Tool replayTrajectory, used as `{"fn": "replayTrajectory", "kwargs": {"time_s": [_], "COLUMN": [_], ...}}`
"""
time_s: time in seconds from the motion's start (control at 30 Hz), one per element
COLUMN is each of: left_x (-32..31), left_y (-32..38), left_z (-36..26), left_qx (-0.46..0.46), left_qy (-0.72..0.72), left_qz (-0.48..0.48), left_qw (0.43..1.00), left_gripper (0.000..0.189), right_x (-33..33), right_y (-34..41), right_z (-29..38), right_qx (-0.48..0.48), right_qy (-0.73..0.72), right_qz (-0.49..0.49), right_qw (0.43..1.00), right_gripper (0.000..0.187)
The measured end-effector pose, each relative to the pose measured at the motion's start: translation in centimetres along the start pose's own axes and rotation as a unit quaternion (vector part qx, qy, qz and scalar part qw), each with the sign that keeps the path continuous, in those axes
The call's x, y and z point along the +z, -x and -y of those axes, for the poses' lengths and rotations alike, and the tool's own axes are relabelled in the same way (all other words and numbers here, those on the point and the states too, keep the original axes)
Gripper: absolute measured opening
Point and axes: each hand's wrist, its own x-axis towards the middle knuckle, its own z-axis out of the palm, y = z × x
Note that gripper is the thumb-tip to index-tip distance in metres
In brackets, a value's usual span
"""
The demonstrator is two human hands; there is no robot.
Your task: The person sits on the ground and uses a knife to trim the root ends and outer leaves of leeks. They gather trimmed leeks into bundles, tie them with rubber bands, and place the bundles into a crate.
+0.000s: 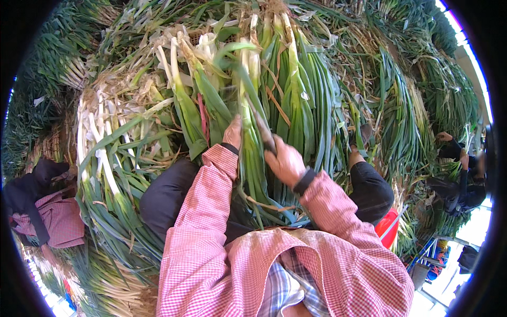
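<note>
My left hand is closed around a scallion stalk, a large green onion whose white end points away from me. Close on its right, my right hand grips the dark handle of a long, narrow tool, likely a knife; its far end is blurred against the stalk. A loose, blurred green leaf hangs over the stalk's upper part. Under and beside both hands lie many scallions with long green leaves, some browned. Other scallions with white shanks lie just left of my left hand.
Heaps of scallions surround my bent knees. A red object is beside my right knee. One person in dark clothing is at the far left, another at the far right. A metal-framed cart or stand stands at lower right.
</note>
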Motion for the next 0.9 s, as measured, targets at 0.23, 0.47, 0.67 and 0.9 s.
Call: {"fn": "replayTrajectory", "kwargs": {"time_s": [0.23, 0.47, 0.67, 0.9], "left_x": [-0.5, 1.7, 1.6, -0.6], "left_y": [1.2, 2.1, 2.1, 3.1], "left_z": [-2.3, -4.5, -4.0, -3.0], "left_qx": [-0.115, -0.153, -0.090, -0.068], "left_qy": [0.073, 0.161, -0.014, -0.052], "left_qz": [-0.078, -0.044, -0.077, -0.077], "left_qw": [0.988, 0.974, 0.993, 0.993], "left_gripper": [0.064, 0.048, 0.043, 0.038], "right_x": [-0.5, 1.2, 1.0, 1.6], "right_y": [1.9, -2.4, -3.2, -6.2], "right_z": [0.2, -1.5, -0.8, -0.1], "right_qx": [-0.018, 0.005, 0.011, 0.006], "right_qy": [-0.019, 0.011, 0.018, 0.020], "right_qz": [0.024, -0.027, -0.012, -0.005], "right_qw": [0.999, 1.000, 1.000, 1.000], "right_gripper": [0.053, 0.046, 0.044, 0.047]}}
